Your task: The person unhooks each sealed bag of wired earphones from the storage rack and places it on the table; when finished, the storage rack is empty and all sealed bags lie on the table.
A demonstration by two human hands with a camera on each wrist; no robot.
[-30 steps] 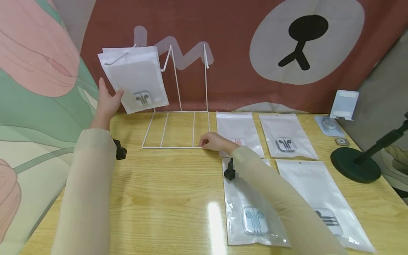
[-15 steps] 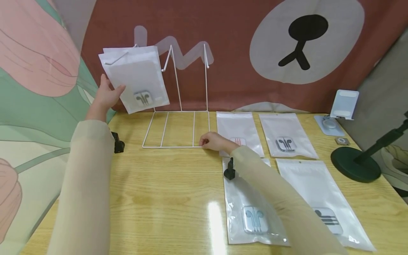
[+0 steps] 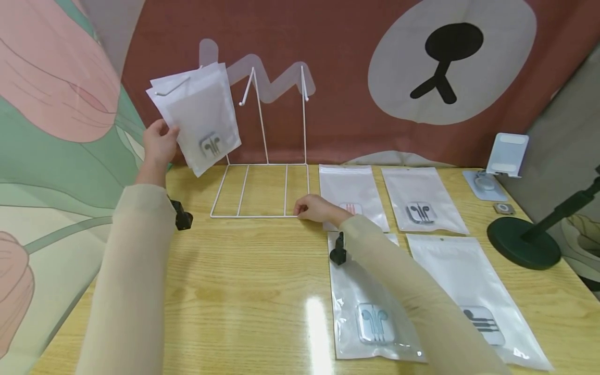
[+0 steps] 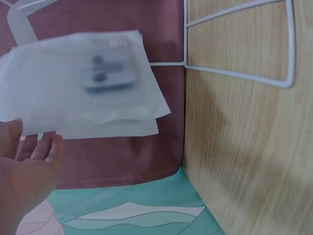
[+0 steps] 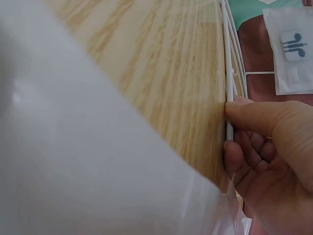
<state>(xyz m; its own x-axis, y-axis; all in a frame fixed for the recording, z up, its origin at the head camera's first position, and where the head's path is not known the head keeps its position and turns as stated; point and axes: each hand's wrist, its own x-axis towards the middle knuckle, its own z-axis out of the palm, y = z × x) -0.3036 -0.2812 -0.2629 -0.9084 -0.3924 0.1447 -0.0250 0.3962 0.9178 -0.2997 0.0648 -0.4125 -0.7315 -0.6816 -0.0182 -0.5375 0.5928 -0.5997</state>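
A white wire display rack (image 3: 248, 216) stands at the back of the table. On its left prong hang overlapping white zip bags (image 3: 201, 109), the front one showing boxed wired earphones (image 3: 210, 145). My left hand (image 3: 160, 141) pinches the left edge of these bags, thumb in front. In the left wrist view the same hand (image 4: 29, 166) is at the bags' edge, and the earphones look blurred. With thumb and curled fingers, my right hand (image 3: 319, 209) grips the front rail of the rack's base; the right wrist view shows this hand (image 5: 274, 142) around the white wire.
Flat earphone bags lie at right: one with red earphones (image 3: 351, 177), one with black (image 3: 417, 182), one with blue (image 3: 351, 281), and a larger one (image 3: 450, 260). Beyond them are a dark green stand (image 3: 522, 245), a white phone holder (image 3: 507, 153) and a small square gadget (image 3: 503, 208).
My left hand has gone from spread fingers beside the bags to pinching their edge. The hanging bags have tilted, their lower end swinging left. My right hand stays on the rail.
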